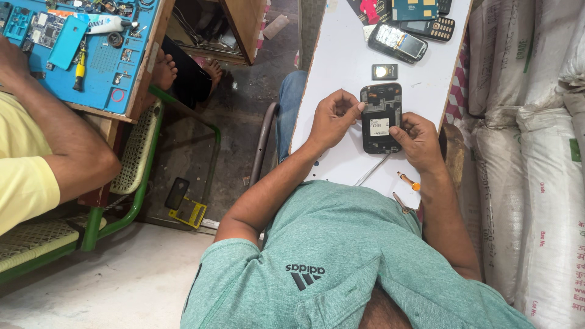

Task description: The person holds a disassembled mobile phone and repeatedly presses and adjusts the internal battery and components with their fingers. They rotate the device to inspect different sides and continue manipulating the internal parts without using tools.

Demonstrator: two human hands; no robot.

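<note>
— Gripping the opened phone [381, 119] at both edges: left hand [332, 119] and right hand [419, 140] pinch it over the white board [341, 61].

— Light, rigid, probably fragile inside; edges look safest.

one opened dark phone [381, 119] with its back cover off, held between two hands, left hand [332, 119] and right hand [420, 141]. two keypad phones [398, 42] at the white board's far end. one small dark square part [384, 72]. one orange-handled screwdriver [409, 181]. one blue work mat [85, 55]. several white sacks [536, 183], at least four.
</note>
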